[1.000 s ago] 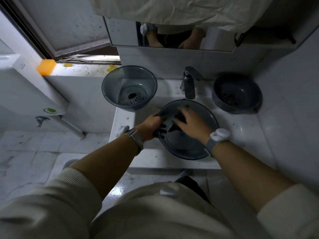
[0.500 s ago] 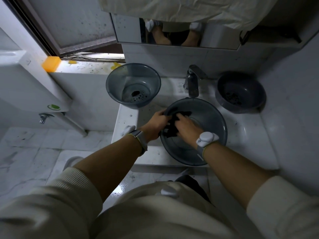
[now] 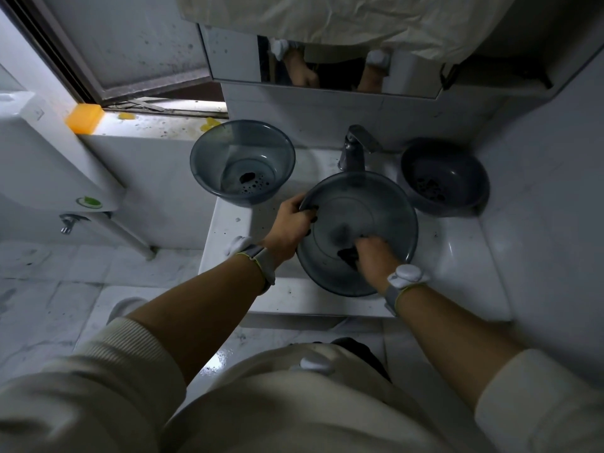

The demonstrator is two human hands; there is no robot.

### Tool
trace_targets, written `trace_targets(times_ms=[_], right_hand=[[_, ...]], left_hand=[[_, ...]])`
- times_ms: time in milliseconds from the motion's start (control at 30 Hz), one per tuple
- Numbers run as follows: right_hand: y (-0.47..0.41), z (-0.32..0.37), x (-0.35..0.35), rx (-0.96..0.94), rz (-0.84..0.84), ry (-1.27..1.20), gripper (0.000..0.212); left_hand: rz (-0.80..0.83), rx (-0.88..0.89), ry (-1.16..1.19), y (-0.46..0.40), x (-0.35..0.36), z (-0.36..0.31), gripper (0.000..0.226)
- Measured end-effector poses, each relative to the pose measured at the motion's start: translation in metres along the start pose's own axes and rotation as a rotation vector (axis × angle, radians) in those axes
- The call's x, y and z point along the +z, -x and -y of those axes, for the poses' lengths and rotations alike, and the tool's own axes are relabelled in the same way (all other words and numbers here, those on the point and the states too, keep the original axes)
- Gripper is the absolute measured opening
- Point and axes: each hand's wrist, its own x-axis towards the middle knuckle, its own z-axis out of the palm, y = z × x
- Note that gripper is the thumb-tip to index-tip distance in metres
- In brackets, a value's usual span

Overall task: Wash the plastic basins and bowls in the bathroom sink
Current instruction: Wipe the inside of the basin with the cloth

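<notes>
A translucent grey plastic basin [image 3: 366,204] sits in the white sink [image 3: 457,256] under the tap [image 3: 354,148]. My left hand [image 3: 289,225] grips its left rim, fingers curled over the edge. My right hand [image 3: 372,253] is inside the basin near its front wall and holds a dark scrubbing cloth [image 3: 348,256] against the bottom. A second grey basin [image 3: 242,161] with dark specks stands at the sink's back left corner. A darker bowl [image 3: 444,176] holding dark bits stands at the back right.
A mirror [image 3: 327,70] hangs above the tap, with a pale cloth over its top. An orange soap bar [image 3: 83,117] lies on the window ledge at left. A white toilet tank [image 3: 49,165] stands left of the sink. Tiled wall closes the right side.
My right hand has slid with the cloth from the basin's upper left toward its front. My left hand has kept hold of the left rim.
</notes>
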Motion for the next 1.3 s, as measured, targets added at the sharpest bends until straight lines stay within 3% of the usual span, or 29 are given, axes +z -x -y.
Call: trace_targets(times_ms=[133,267,333,467,600,767,1000,1100,1167,1300], right_hand=[[0.000,0.018,0.007,0.025,0.046,-0.210,0.013],[0.002,0.010,-0.010,-0.063,-0.070,-0.368,0.036],[0.007,-0.014,-0.016,-0.105,-0.081,-0.305,0.035],[0.017,-0.067,-0.023,0.032,-0.129,-0.178,0.014],[0.041,-0.125,-0.026,-0.007,-0.041,0.014,0.028],[0.059,-0.164,-0.039,0.239,-0.113,0.116,0.016],[0.045,-0.167,-0.057,0.284,-0.296,-0.080,0.025],[0.040,-0.150,-0.042,0.177,-0.230,-0.207,0.027],[0.040,-0.140,-0.033,0.117,-0.098,-0.235,0.029],[0.059,-0.142,-0.023,-0.051,0.051,-0.177,0.021]], left_hand=[[0.035,0.028,0.040,0.003,0.030,-0.006,0.046],[0.037,0.025,0.006,0.002,0.059,-0.002,0.039],[0.056,-0.006,0.007,0.005,0.077,-0.001,0.036],[0.145,-0.071,-0.038,0.014,0.115,-0.001,0.043],[0.136,-0.134,-0.037,0.013,0.142,0.002,0.035],[0.166,-0.155,-0.059,0.015,0.172,0.000,0.031],[0.243,-0.181,-0.130,0.032,0.207,0.002,0.032],[0.219,-0.178,-0.131,0.035,0.219,0.007,0.037],[0.200,-0.180,-0.109,0.035,0.222,0.011,0.037],[0.159,-0.242,-0.049,0.034,0.221,0.020,0.038]])
